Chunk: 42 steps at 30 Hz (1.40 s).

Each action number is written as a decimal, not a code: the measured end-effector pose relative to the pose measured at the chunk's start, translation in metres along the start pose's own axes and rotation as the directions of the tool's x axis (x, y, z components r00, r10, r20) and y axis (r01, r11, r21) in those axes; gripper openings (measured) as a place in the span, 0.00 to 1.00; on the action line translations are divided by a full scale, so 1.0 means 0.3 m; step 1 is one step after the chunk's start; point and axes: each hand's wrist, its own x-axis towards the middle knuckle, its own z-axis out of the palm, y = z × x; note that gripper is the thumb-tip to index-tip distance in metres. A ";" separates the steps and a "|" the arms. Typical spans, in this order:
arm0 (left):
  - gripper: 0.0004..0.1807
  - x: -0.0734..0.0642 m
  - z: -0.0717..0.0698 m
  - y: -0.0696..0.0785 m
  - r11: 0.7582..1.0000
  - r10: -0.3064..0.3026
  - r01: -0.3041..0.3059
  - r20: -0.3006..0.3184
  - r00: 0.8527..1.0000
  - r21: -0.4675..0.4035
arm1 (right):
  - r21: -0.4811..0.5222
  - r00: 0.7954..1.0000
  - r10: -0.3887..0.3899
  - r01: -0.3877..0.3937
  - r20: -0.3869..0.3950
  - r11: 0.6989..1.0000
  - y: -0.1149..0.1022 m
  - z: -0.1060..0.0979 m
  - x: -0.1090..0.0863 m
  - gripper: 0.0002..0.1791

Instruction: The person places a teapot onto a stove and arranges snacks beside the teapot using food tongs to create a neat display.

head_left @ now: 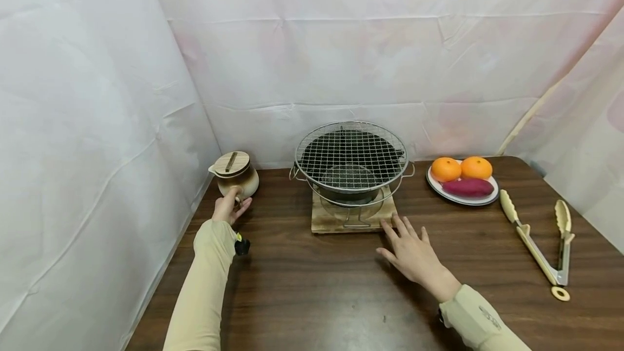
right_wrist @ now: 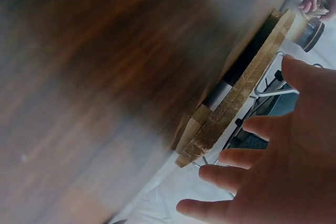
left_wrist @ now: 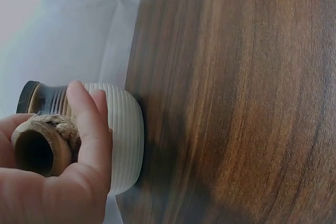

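Your left hand (head_left: pixel 233 207) has the teapot (head_left: pixel 247 180) by its handle (left_wrist: pixel 59 149), body just past your grip; right hand (head_left: pixel 414 253) is splayed wide, pretty much right by the wooden base (head_left: pixel 327 221) under that grill (head_left: pixel 351 169).

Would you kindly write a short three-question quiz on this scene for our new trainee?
1. Which part of the pot does the left hand hold?
2. True or false: the tongs lie with their arms spread apart.
3. In the head view, which stands between the pot and the plate: (A) tongs, (B) grill, (C) oranges?

Key: 1. Its handle. 2. True. 3. B.
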 end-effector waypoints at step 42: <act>0.07 0.048 -0.001 0.004 0.995 -0.056 0.065 0.110 0.992 -0.074 | -0.038 0.995 0.031 -0.035 -0.094 0.999 -0.028 0.035 0.102 0.32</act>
